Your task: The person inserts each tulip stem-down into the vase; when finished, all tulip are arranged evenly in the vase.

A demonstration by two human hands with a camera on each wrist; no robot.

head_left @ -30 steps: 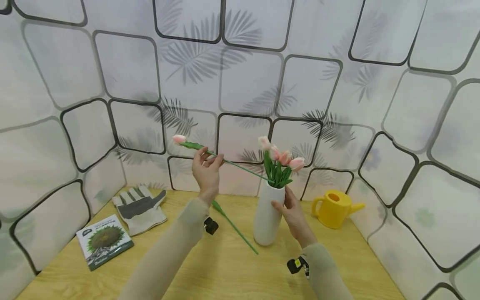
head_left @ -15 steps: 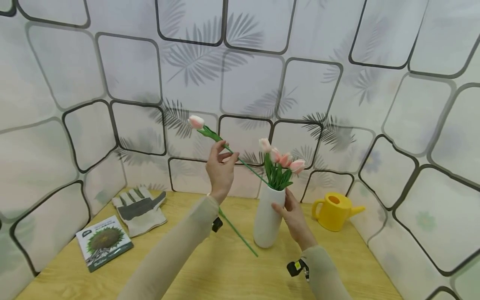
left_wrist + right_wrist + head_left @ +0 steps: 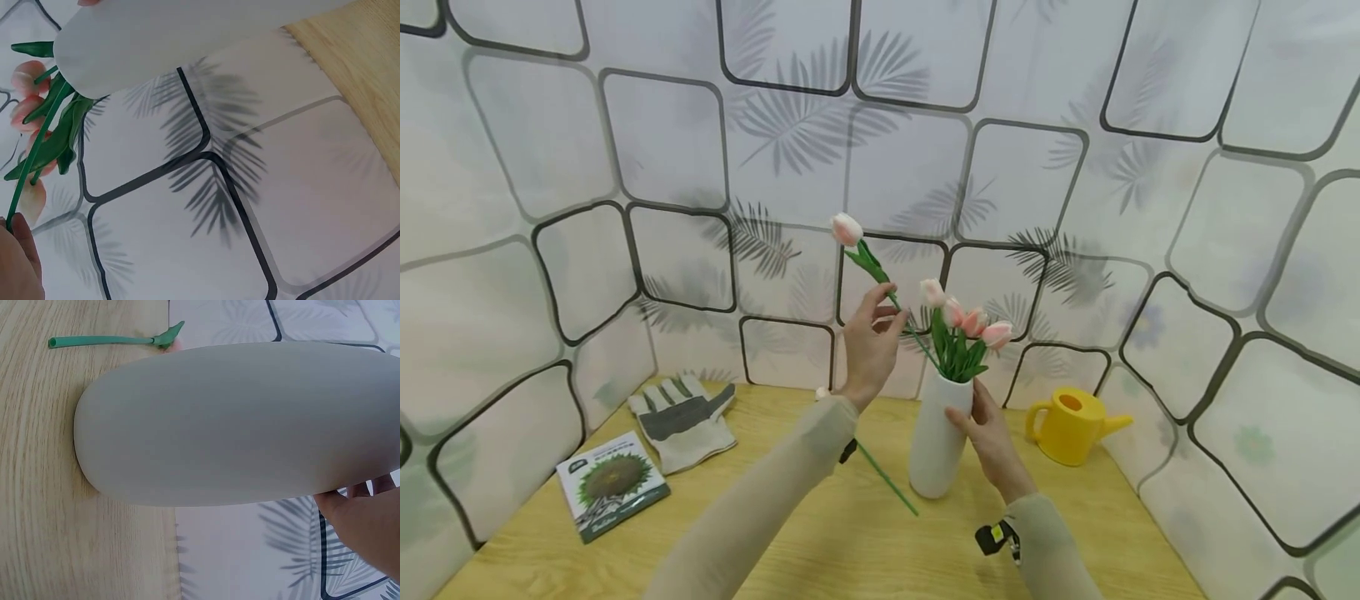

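My left hand pinches the green stem of a pink tulip between thumb and fingers. The lower end of that stem reaches the mouth of a white vase, and the bloom leans up to the left. Several pink tulips with green leaves stand in the vase. My right hand grips the vase's upper right side; in the right wrist view its thumb and fingers lie against the wall of the vase. Another tulip stem lies on the table, partly hidden behind my left forearm.
On the wooden table, a work glove and a seed packet with a sunflower picture lie at the left. A yellow watering can stands right of the vase. Patterned fabric walls surround the table.
My left hand has moved right, toward the vase, and the held tulip has swung from nearly level to steeper, its bloom rising. My right hand stays on the vase.
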